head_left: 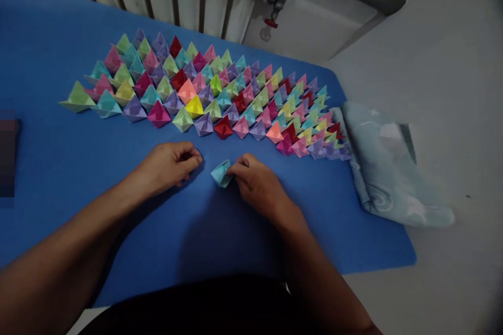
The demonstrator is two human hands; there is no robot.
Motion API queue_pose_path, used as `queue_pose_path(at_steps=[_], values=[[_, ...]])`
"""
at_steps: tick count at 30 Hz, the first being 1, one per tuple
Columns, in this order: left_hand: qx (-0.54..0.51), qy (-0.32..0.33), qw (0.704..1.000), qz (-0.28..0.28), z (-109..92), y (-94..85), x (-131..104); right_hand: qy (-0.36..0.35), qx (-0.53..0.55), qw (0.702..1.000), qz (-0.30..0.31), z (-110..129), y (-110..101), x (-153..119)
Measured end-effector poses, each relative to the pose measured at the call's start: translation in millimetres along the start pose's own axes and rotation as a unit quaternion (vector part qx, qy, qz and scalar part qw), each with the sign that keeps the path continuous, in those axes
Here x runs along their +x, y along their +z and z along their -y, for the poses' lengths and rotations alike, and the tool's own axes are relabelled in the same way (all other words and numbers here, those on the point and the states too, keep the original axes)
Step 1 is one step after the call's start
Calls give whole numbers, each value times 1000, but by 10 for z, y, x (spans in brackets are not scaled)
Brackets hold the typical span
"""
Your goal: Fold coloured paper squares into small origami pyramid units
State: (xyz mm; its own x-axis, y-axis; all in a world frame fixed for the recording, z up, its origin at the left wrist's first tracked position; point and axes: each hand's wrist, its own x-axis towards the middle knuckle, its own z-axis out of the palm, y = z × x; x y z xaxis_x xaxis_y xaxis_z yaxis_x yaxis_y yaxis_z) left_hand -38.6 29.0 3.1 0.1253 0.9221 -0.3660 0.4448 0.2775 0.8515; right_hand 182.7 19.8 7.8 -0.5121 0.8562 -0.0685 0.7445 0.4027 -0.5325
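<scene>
One teal paper boat (221,174) is pinched in the fingers of a person's right hand (257,180) at a blue table (149,251), just nearer the wearer than dozens of multicolored boats (204,95), overlapping too closely for an exact count. The left hand (168,167), fingers curled closed, is nearby. One folded blanket (393,167) lies at the rows' right end.
</scene>
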Motion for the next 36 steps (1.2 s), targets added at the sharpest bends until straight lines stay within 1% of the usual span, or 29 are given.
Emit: queue_pose_path(at_steps=[3, 4, 6, 9, 12, 18, 31, 33, 36], values=[[3, -2, 1000, 3, -14, 20, -18, 27, 51, 996, -60, 27, 13, -4], [6, -2, 1000, 4, -18, 25, -22, 37, 51, 995, -74, 58, 29, -3], [18, 1, 1000, 5, -23, 30, -28, 55, 27, 995, -83, 138, 65, -1], [44, 8, 999, 13, -22, 28, -28, 68, -14, 995, -77, 248, 97, 2], [57, 12, 998, 22, -18, 24, -28, 69, -37, 995, -68, 291, 68, -9], [64, 12, 998, 26, 4, 20, -29, 51, -75, 994, -60, 272, -13, -66], [83, 15, 996, 32, 21, 15, -12, 47, -163, 985, 10, 219, 41, 1], [82, 13, 996, 34, 30, 13, -12, 50, -171, 984, 15, 209, 40, -3], [81, 15, 996, 36, 48, 11, -10, 47, -168, 985, 6, 190, 41, -25]])
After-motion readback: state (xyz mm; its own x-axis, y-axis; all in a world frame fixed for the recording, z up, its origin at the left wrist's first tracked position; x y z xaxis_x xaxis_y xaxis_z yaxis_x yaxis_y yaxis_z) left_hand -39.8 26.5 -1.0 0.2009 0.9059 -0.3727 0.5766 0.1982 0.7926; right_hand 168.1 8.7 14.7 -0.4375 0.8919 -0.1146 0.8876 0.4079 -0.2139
